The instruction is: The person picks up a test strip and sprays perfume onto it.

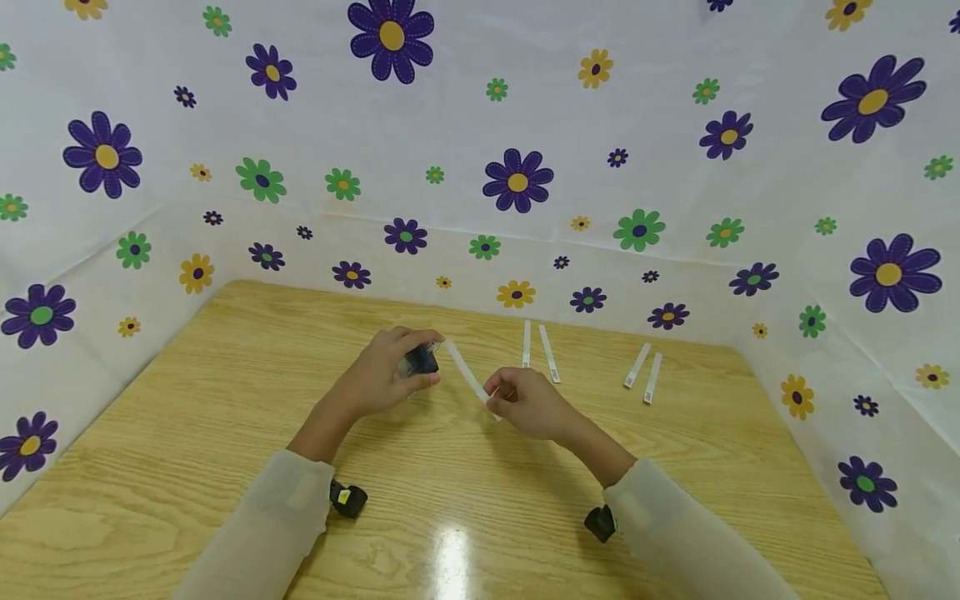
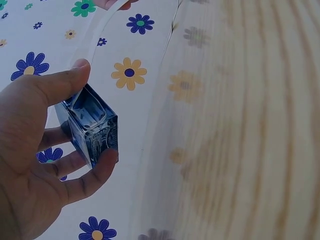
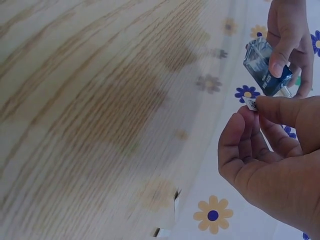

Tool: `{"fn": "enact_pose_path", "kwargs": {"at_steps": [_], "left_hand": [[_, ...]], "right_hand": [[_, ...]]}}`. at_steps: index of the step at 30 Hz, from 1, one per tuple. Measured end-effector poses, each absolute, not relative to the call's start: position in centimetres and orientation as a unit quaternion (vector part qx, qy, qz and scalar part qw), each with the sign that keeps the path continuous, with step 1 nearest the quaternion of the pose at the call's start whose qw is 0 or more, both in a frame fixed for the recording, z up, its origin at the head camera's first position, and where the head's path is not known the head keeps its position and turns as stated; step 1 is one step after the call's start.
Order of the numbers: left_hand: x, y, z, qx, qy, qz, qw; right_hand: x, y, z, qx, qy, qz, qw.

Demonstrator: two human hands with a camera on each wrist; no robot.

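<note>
My left hand (image 1: 375, 377) grips a dark blue glass perfume bottle (image 1: 422, 359), fingers on opposite sides of it. In the left wrist view the bottle (image 2: 95, 117) shows its clear, thick base. The right wrist view shows pale lettering on the bottle (image 3: 265, 70), with its narrow nozzle toward the strip. A long white paper strip (image 1: 467, 372) is pinched at its near end between thumb and fingers of my right hand (image 1: 532, 404). Its far end reaches close to the bottle's top, by the left fingertip. A small printed mark shows on the strip's held end (image 3: 251, 104).
Two white strips (image 1: 550, 354) lie on the wooden table (image 1: 465, 467) behind my right hand. Two more strips (image 1: 637, 365) lie farther right. A white flowered cloth (image 1: 450, 125) hangs round the back and sides. Black camera mounts (image 1: 348, 500) sit below both cuffs.
</note>
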State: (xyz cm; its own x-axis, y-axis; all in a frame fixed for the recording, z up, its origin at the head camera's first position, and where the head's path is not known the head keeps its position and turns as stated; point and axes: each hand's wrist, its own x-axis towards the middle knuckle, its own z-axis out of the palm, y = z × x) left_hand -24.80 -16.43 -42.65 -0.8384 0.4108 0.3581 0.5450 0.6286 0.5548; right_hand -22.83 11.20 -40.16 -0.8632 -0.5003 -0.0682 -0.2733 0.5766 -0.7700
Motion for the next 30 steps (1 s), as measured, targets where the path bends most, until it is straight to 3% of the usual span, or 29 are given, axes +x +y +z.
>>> {"fn": "enact_pose_path", "kwargs": {"at_steps": [30], "left_hand": [[-24.81, -16.61, -42.77, -0.259, -0.903, -0.334, 0.081]], "right_hand": [[-22.79, 11.26, -40.20, -0.222, 0.875, -0.407, 0.138]]}}
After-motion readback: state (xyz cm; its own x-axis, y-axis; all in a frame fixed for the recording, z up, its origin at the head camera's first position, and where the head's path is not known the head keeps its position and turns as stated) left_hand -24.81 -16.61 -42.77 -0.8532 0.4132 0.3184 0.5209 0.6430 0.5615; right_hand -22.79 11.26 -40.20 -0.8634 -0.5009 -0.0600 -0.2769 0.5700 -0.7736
